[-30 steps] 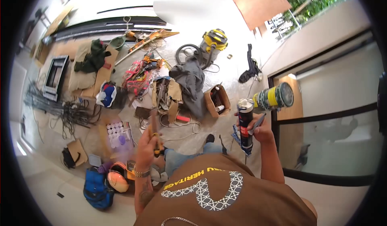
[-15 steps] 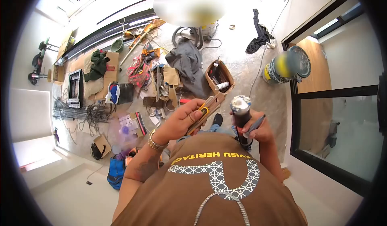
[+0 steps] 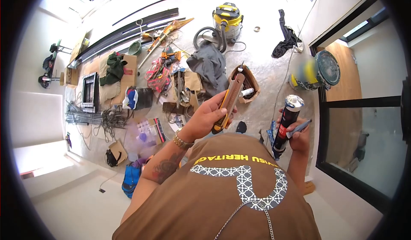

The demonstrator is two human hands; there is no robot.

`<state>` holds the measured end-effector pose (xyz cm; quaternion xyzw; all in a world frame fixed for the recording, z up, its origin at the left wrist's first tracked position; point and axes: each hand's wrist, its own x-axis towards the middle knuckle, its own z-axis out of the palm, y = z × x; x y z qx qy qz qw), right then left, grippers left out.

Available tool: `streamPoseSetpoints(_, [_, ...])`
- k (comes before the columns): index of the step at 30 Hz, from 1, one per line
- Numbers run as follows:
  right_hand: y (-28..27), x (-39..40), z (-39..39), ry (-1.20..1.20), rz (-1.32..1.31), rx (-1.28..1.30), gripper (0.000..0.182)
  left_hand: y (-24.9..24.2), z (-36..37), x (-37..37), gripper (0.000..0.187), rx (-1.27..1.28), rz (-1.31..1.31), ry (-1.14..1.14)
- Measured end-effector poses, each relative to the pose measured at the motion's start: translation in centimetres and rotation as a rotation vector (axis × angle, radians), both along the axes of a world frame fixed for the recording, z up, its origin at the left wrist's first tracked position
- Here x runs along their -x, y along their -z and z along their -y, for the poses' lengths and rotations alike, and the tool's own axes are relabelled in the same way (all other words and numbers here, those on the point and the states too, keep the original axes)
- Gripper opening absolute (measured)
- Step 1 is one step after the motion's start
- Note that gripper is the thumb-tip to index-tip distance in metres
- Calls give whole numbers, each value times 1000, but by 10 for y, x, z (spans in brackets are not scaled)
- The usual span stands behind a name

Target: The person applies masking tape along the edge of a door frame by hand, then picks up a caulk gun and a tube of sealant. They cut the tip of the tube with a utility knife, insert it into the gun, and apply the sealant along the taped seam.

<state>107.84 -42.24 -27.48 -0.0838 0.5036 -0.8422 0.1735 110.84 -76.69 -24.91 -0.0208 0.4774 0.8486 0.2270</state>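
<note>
— What do we have closest to us?

— Our brown shirt (image 3: 231,197) fills the bottom of the view. Just above it, our left hand (image 3: 207,118) is wrapped around a utility knife (image 3: 229,103) with a yellow and tan body, fingers closed on its lower half, the knife tilted up and away from us.

— And our right hand (image 3: 297,137)?

— It grips a sealant cartridge (image 3: 286,122), dark with a red label and a silvery top, held nearly upright. The same hand pinches a slim grey nozzle (image 3: 299,128) between its fingers, against the tube. Knife and cartridge are apart, not touching.

— What lies beyond our hands?

— On the floor, a cardboard box (image 3: 250,83) with tubes in it sits just past the knife's tip. A grey cloth (image 3: 209,66) is beside it, then a clutter of tools. To the right stands a bucket (image 3: 317,70) by the doorframe. Farther off we see a yellow vacuum (image 3: 227,19) and long dark rails (image 3: 128,30).
</note>
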Motion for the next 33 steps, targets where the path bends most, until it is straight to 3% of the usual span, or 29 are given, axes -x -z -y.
streamPoseSetpoints(4, [-7, -5, 15, 4, -9, -1, 42, 1, 5, -5, 54, 117, -30, 32])
streamPoseSetpoints(10, [-6, -12, 24, 15, -37, -66, 44, 16, 10, -15, 59, 88, -4, 55])
streamPoseSetpoints(12, [-4, -7, 23, 42, -31, -76, 42, 29, 15, -7, 70, 114, -56, 66])
streamPoseSetpoints(16, [6, -13, 16, 10, -22, -119, 43, 32, 13, -13, 64, 358, -86, 102])
streamPoseSetpoints(17, [8, -14, 15, 5, -21, -133, 43, 28, 6, -13, 51, 269, -78, 37])
streamPoseSetpoints(20, [-1, -13, 24, 2, -15, -104, 39, 15, 3, -8, 44, 239, -19, 56])
streamPoseSetpoints(27, [7, -14, 29, -141, 34, -123, 36, -9, 11, 10, 51, 255, -67, 274])
streamPoseSetpoints(30, [3, -17, 43, -169, 7, -103, 37, -5, 17, 2, 54, 277, -161, 309])
streamPoseSetpoints(32, [4, -18, 49, -178, -11, -81, 37, -3, 16, -5, 54, 468, -443, 206])
streamPoseSetpoints(33, [2, -10, 42, -182, -31, -60, 38, -10, 9, 0, 54, 474, -435, 201])
